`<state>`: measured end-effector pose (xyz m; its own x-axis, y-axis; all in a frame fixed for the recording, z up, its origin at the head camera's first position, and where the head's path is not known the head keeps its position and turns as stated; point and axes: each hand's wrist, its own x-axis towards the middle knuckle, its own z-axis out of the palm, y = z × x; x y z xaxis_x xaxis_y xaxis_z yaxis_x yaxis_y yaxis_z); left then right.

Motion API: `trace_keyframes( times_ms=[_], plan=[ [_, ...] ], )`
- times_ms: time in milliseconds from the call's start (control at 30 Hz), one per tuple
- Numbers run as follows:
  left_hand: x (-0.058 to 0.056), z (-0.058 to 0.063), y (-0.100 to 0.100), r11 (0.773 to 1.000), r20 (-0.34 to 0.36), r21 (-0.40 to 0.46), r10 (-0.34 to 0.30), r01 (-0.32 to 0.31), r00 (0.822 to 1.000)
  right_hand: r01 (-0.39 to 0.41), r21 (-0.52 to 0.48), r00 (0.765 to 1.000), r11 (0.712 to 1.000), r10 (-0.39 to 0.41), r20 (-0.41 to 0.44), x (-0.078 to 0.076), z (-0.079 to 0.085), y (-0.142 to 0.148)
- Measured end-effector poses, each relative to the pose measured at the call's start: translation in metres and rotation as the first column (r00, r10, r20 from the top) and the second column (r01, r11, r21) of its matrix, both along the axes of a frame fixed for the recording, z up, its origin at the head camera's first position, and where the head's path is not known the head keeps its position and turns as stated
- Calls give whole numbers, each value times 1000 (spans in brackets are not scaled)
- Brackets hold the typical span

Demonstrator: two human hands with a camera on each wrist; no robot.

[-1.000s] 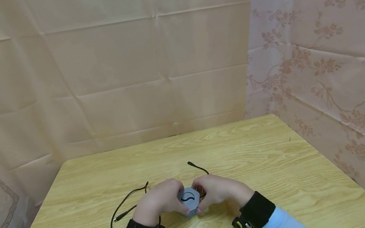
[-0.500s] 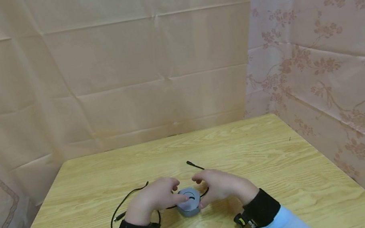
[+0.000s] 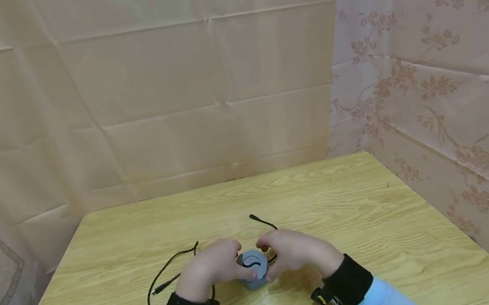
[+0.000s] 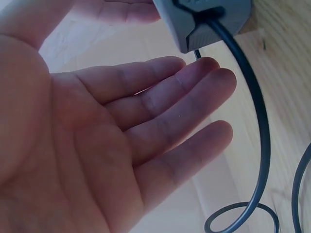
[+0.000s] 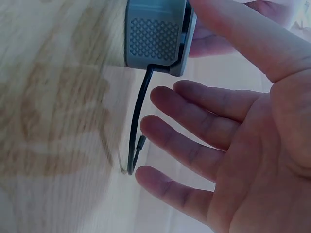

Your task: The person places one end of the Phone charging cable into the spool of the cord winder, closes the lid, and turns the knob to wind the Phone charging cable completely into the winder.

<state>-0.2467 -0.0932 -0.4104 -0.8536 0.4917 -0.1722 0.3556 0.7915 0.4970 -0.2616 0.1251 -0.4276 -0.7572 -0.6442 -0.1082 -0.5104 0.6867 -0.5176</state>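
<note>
A grey hexagonal cable winder (image 3: 258,272) sits on the table between both hands, with a curved black slot on its top face. Black cable (image 4: 263,126) leaves it on either side. My left hand (image 3: 217,264) is at its left, thumb at the top's near left edge, other fingers spread and bent slightly. On the opposite side is my right hand (image 3: 295,253), its thumb against the winder's edge in the right wrist view, where the winder (image 5: 154,40) shows a studded side. The other right fingers (image 5: 187,148) stay apart from it. Whether the left thumb touches is unclear.
To the left, a cable loop lies on the wooden table (image 3: 330,192) with a plug (image 3: 160,288) at its end. Another cable end (image 3: 254,218) points away behind the right hand. Beige cloth (image 3: 193,85) hangs behind the table, flowered cloth (image 3: 449,62) at the right.
One second ago both hands held the winder closely. They moved apart from it, the left farther left, then came back toward its sides. The winder has hardly moved.
</note>
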Motion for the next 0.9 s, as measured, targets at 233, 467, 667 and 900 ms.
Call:
trace_keyframes(
  times_ms=[233, 467, 667, 900],
  plan=[
    [1, -6, 4, 1000, -5, 19, -10, 10, 1000, -6, 16, 1000, 1000, 7, -27, 1, -3, -5],
    [1, -10, 6, 1000, 18, 30, -3, 3, 1000, 3, 2, 1000, 1000, -3, 2, 1, -7, -9],
    [2, -8, 8, 1000, 15, 21, 15, -15, 1000, 11, 21, 1000, 1000, -10, -2, 1, -7, -10],
    [0, -9, 9, 999, 8, -6, 38, -38, 999, 12, 35, 1000, 999, -11, -23, 1, -8, -10]
  ],
)
